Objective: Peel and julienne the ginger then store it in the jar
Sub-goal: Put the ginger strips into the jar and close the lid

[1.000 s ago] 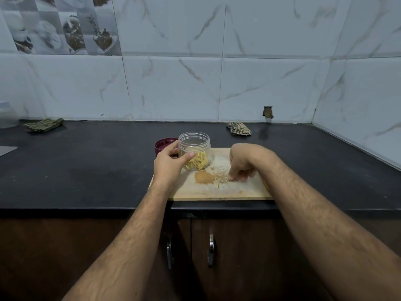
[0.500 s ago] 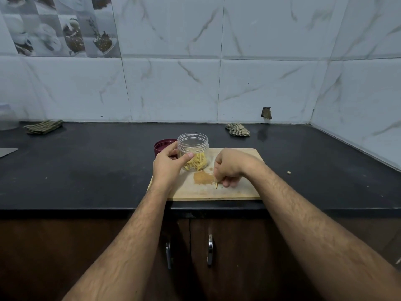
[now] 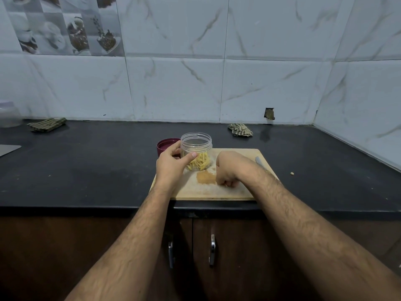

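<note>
Your left hand [image 3: 171, 165] grips the clear jar [image 3: 196, 149] of julienned ginger [image 3: 200, 162] at the cutting board's [image 3: 217, 192] far-left corner; your right hand [image 3: 227, 170] rests mid-board, fingers curled, contents hidden.

Black tabletop [image 3: 86, 170]: wooden cutting board [image 3: 217, 192] at front edge; maroon lid [image 3: 166, 146] behind it, folded cloths [image 3: 46, 124] [image 3: 240, 129] farther back.

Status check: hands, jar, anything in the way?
Left hand grips open jar, ginger strips inside. Right hand curled on cutting board, contents hidden. Lid off behind jar. Nothing blocking.
</note>
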A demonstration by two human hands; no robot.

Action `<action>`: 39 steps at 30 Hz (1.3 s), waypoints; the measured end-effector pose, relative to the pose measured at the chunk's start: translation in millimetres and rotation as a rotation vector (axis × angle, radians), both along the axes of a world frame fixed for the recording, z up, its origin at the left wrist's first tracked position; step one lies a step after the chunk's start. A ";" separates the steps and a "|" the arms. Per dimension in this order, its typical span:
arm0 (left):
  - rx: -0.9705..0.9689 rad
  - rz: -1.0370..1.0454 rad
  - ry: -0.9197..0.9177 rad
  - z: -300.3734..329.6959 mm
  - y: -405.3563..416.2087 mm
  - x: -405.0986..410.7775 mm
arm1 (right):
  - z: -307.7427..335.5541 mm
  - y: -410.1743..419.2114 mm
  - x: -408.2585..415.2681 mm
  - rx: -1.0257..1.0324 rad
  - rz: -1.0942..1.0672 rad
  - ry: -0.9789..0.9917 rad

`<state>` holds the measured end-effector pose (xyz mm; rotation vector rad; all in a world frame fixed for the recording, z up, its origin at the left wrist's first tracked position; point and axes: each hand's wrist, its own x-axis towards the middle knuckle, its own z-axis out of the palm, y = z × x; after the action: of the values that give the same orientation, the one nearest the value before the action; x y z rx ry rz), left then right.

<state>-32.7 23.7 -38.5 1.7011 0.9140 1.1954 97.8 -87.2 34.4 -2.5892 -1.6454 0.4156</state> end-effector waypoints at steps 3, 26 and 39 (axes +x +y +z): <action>0.000 0.005 -0.003 1.2 -1.1 0.0 | 8.1 -3.2 8.9 -0.010 -0.023 0.081; -0.169 0.154 -0.286 10.3 -6.4 0.1 | 42.2 60.9 17.5 0.681 0.087 0.058; -0.309 0.385 -0.048 29.4 53.3 -29.6 | -13.2 29.8 43.6 0.600 -0.003 0.605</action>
<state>-62.3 77.1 -9.1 1.2800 1.3621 1.2551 141.4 -57.3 21.2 -1.7945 -1.2906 0.5339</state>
